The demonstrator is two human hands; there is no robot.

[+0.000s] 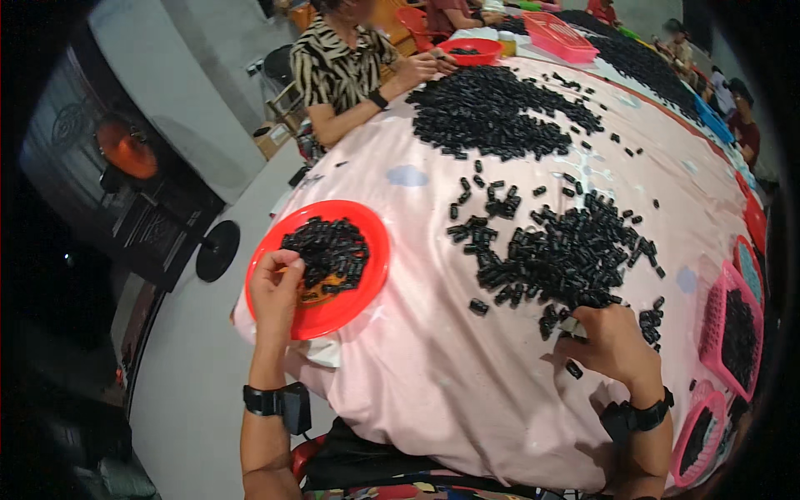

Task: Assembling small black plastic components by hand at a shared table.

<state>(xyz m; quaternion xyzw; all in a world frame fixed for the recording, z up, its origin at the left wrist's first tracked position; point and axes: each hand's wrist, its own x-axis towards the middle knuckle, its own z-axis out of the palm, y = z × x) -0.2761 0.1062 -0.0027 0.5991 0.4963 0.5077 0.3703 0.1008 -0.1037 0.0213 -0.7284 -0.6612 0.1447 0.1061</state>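
A red plastic basin (379, 250) sits at the left edge of the table, part filled with small black cylindrical pieces (329, 246). Over its near left rim is my left hand (277, 287), thumb and fingers pinched together; anything between them is too small to make out. A loose heap of the same black pieces (567, 250) spreads across the middle of the cloth. My right hand (615, 343) reaches into the near edge of this heap with curled fingers. Its fingertips are partly hidden, so what they hold does not show.
A pink cloth (417, 350) covers the table. A larger black heap (492, 112) lies farther off, beside a seated person (342, 75) with a red bowl (471, 52). Pink baskets (708, 333) of black pieces stand at the right. A fan (125, 150) is on the left.
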